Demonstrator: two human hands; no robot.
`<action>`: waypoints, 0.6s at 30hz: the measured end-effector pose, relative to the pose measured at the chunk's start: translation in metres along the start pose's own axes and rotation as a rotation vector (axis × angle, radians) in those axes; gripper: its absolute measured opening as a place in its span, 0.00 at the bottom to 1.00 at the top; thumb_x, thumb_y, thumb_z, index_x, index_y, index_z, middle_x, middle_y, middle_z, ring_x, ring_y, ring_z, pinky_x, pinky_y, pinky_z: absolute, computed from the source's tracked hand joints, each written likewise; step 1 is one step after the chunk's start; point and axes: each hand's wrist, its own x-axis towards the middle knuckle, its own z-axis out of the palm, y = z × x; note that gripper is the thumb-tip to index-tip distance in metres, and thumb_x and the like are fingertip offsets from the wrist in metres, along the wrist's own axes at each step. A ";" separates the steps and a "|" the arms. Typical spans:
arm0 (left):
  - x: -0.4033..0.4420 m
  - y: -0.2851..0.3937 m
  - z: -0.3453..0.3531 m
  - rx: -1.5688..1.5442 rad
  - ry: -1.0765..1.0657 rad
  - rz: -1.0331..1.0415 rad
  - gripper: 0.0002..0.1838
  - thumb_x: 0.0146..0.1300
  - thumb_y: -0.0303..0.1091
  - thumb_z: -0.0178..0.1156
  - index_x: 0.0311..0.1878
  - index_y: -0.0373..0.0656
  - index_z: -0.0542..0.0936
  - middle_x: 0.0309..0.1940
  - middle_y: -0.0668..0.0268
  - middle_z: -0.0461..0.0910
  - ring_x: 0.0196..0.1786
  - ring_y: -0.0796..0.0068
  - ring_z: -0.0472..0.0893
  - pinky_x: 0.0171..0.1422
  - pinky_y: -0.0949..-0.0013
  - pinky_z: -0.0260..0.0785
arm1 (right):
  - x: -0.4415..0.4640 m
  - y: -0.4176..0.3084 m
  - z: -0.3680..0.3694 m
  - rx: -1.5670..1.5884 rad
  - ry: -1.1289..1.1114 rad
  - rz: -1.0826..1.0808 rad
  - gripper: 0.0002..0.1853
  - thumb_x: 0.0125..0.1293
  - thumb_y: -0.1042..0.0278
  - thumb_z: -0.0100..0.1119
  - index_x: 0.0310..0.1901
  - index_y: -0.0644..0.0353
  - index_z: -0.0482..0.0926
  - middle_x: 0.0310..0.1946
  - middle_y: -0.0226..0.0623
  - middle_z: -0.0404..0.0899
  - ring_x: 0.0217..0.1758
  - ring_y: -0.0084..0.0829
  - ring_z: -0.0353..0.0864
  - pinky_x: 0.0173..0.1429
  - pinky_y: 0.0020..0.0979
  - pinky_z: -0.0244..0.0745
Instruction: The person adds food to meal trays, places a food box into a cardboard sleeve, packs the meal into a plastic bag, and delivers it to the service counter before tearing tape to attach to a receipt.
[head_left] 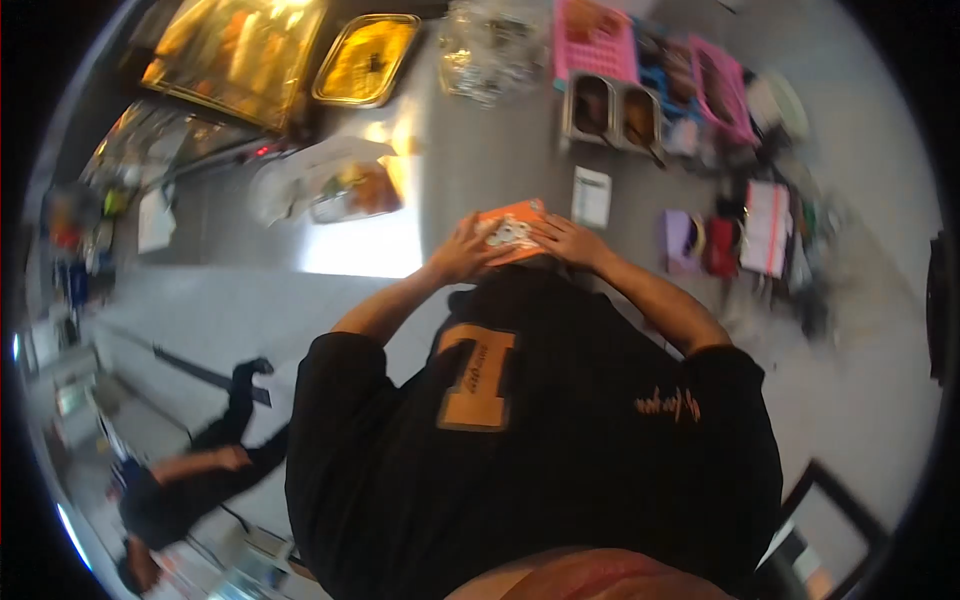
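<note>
An orange packet with white round shapes on it [513, 231] lies at the counter's front edge, close against the black shirt. My left hand [466, 248] grips its left side, fingers resting over the edge. On its right side my right hand [567, 241] holds it too, fingers laid across the top. A white printed card [591, 197] lies on the counter just beyond my right hand. Left of my left hand is a clear bag with food in it [350, 192].
Metal containers [610, 112], pink baskets [598, 40] and a tray of yellow food [368, 58] stand at the back. A lit glass case [240, 55] is at the upper left. Another person [180, 490] is at the lower left. A purple box [682, 240] sits right.
</note>
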 end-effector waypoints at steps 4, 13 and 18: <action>0.005 0.012 -0.008 0.111 0.080 0.001 0.31 0.64 0.58 0.58 0.71 0.74 0.66 0.79 0.56 0.42 0.75 0.29 0.46 0.69 0.30 0.54 | -0.030 -0.012 0.039 0.038 0.050 0.207 0.26 0.69 0.52 0.51 0.66 0.48 0.72 0.73 0.37 0.61 0.79 0.37 0.53 0.77 0.51 0.54; 0.057 0.056 -0.010 -0.311 0.282 -0.396 0.36 0.39 0.41 0.77 0.57 0.59 0.79 0.73 0.51 0.54 0.69 0.35 0.55 0.70 0.39 0.56 | -0.120 -0.022 -0.052 -0.133 0.867 1.014 0.14 0.61 0.64 0.63 0.46 0.60 0.80 0.47 0.45 0.78 0.54 0.48 0.74 0.57 0.52 0.66; 0.082 0.090 -0.007 -0.351 0.337 -0.592 0.38 0.38 0.40 0.76 0.59 0.61 0.77 0.71 0.50 0.55 0.69 0.35 0.56 0.67 0.30 0.51 | -0.286 0.049 -0.018 0.404 0.743 1.754 0.15 0.67 0.53 0.57 0.40 0.56 0.83 0.38 0.37 0.81 0.39 0.38 0.77 0.44 0.39 0.71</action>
